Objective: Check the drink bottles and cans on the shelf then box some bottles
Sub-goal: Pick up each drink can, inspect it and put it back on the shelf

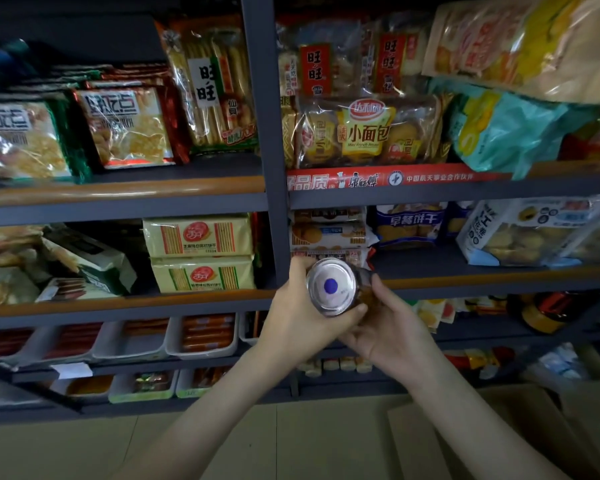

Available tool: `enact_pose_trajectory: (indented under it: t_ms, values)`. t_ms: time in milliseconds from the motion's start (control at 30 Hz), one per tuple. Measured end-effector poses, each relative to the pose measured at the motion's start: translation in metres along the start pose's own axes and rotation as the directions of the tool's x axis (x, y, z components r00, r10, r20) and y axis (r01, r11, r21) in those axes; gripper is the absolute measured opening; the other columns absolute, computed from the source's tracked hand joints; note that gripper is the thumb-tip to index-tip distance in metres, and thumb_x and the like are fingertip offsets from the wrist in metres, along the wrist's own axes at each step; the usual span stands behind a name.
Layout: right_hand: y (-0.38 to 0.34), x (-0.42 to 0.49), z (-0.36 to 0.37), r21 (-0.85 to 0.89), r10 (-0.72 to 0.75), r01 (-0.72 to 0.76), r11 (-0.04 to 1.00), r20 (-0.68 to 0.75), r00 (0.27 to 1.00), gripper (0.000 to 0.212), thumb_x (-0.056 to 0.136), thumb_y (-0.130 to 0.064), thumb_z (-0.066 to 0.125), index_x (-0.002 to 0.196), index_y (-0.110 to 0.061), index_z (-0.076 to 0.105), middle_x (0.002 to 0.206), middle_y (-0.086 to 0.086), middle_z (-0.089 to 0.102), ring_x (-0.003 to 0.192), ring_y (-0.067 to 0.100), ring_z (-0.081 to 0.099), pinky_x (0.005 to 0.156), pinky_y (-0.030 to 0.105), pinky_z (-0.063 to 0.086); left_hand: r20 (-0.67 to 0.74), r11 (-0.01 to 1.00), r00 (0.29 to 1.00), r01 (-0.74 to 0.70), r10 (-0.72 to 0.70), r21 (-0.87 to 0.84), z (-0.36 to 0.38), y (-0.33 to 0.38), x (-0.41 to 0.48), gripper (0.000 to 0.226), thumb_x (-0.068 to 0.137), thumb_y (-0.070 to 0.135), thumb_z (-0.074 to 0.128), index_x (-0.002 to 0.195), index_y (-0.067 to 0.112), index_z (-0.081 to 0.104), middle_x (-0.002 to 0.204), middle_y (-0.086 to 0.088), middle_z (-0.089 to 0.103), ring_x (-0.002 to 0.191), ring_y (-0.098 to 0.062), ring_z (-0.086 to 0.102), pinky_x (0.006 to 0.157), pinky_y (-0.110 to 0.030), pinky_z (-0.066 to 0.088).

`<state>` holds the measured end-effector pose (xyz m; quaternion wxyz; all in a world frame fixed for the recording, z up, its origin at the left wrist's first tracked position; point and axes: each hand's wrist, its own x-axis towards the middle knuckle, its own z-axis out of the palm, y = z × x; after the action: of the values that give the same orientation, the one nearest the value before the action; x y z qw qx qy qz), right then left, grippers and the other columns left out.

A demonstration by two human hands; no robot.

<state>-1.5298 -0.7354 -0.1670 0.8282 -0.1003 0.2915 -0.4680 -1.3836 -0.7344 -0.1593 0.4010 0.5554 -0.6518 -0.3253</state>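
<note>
Both hands are up in front of the shelving, and they're together on one can (pixel 331 286). Left hand (pixel 297 317) cups it from the left, fingers curled over the top edge and thumb lying along the lower rim. Right hand (pixel 395 327) wraps the can's body from the right and underneath, and the two hands touch below it. The can is tipped on its side, one silver end facing the camera with a blue dot at its centre; which end that is, I can't tell. It's held in the air just in front of the rack's dark upright post (pixel 264 133), level with the yellow cracker packs (pixel 198 237). Higher up sits a bag of small breads (pixel 368 133); lower down, white trays (pixel 201 348) of red packets. Bottom right, brown cardboard (pixel 482 431) lies on the pale floor (pixel 222 445).
</note>
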Motion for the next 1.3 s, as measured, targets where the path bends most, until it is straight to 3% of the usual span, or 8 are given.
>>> enact_pose_trajectory:
  t_ms: [167,367,567,767,967,1067,1167,1300]
  values:
    - [-0.017,-0.003,0.003,-0.249,-0.24,0.224,0.942,-0.037,0.97,0.045,0.076,-0.012,0.067,0.119,-0.007,0.059,0.113,0.017,0.067,0.085,0.023,0.071,0.061,0.029,0.057,0.085,0.974,0.992,-0.108,0.093,0.2,0.0,-0.004,0.003,0.067,0.073,0.044,0.078,0.123,0.024,0.038,0.115,0.008,0.05,0.107,-0.011,0.053,0.086,-0.026,0.05]
    - [-0.022,-0.015,0.022,-0.859,-0.484,0.367,0.356,0.167,0.859,0.077,0.065,0.0,0.083,0.121,-0.041,0.052,0.118,-0.015,0.057,0.109,0.005,0.057,0.085,0.024,0.052,0.171,0.914,0.964,-0.25,0.203,0.32,-0.001,0.007,0.013,0.085,0.073,0.041,0.075,0.142,0.021,0.03,0.123,0.001,0.058,0.112,-0.017,0.055,0.093,-0.031,0.047]
    - [-0.068,-0.027,0.057,-0.841,-0.294,0.522,0.143,0.467,0.834,0.083,0.08,-0.015,0.074,0.142,-0.048,0.031,0.143,-0.023,0.04,0.126,-0.007,0.046,0.102,0.023,0.045,0.212,0.984,0.966,-0.168,0.151,0.064,-0.048,0.044,0.043,0.075,0.067,0.035,0.087,0.13,0.025,0.048,0.107,0.016,0.066,0.096,0.004,0.063,0.083,-0.014,0.05]
    - [-0.135,-0.046,0.141,-0.76,-0.179,0.609,-0.226,0.647,0.741,0.085,0.069,-0.036,0.078,0.138,-0.057,0.034,0.146,-0.031,0.034,0.133,-0.005,0.038,0.105,0.033,0.045,0.423,0.956,0.857,-0.267,0.293,-0.122,-0.108,0.113,0.096,0.07,0.07,0.019,0.086,0.129,0.027,0.05,0.117,0.008,0.068,0.108,-0.006,0.064,0.096,-0.028,0.049]
    - [-0.212,-0.054,0.221,-0.723,-0.293,0.622,-0.302,0.691,0.661,0.085,0.046,-0.037,0.093,0.12,-0.048,0.053,0.128,-0.011,0.053,0.112,0.009,0.059,0.088,0.035,0.056,0.152,0.817,0.812,-0.575,0.564,0.04,-0.153,0.19,0.152,0.052,0.071,0.056,0.076,0.112,0.033,0.055,0.109,0.009,0.068,0.102,-0.004,0.064,0.088,-0.03,0.054]
    - [-0.251,-0.042,0.255,-0.722,-0.404,0.636,-0.272,0.685,0.606,0.09,0.033,-0.045,0.09,0.116,-0.038,0.055,0.113,-0.009,0.062,0.102,0.012,0.065,0.08,0.029,0.056,-0.21,0.572,0.558,-0.625,0.803,0.531,-0.173,0.215,0.18,0.039,0.092,0.056,0.048,0.108,0.022,0.06,0.103,0.009,0.064,0.098,-0.003,0.056,0.083,-0.014,0.044]
    - [-0.291,-0.022,0.288,-0.72,-0.453,0.644,-0.26,0.679,0.577,0.094,0.025,-0.052,0.092,0.109,-0.031,0.058,0.108,-0.002,0.067,0.099,0.018,0.066,0.091,0.04,0.054,-0.305,0.383,0.245,-0.411,0.92,0.827,-0.187,0.228,0.208,0.033,0.093,0.034,0.048,0.107,0.008,0.063,0.109,-0.007,0.061,0.105,-0.017,0.048,0.091,-0.022,0.034]
    - [-0.326,0.001,0.328,-0.724,-0.333,0.661,-0.198,0.684,0.649,0.089,0.036,-0.037,0.091,0.115,-0.023,0.056,0.11,0.005,0.068,0.102,0.021,0.065,0.094,0.039,0.051,-0.187,0.209,0.113,-0.241,0.976,0.948,-0.191,0.233,0.236,0.027,0.089,0.024,0.055,0.104,0.005,0.067,0.123,-0.017,0.054,0.114,-0.029,0.045,0.1,-0.033,0.033]
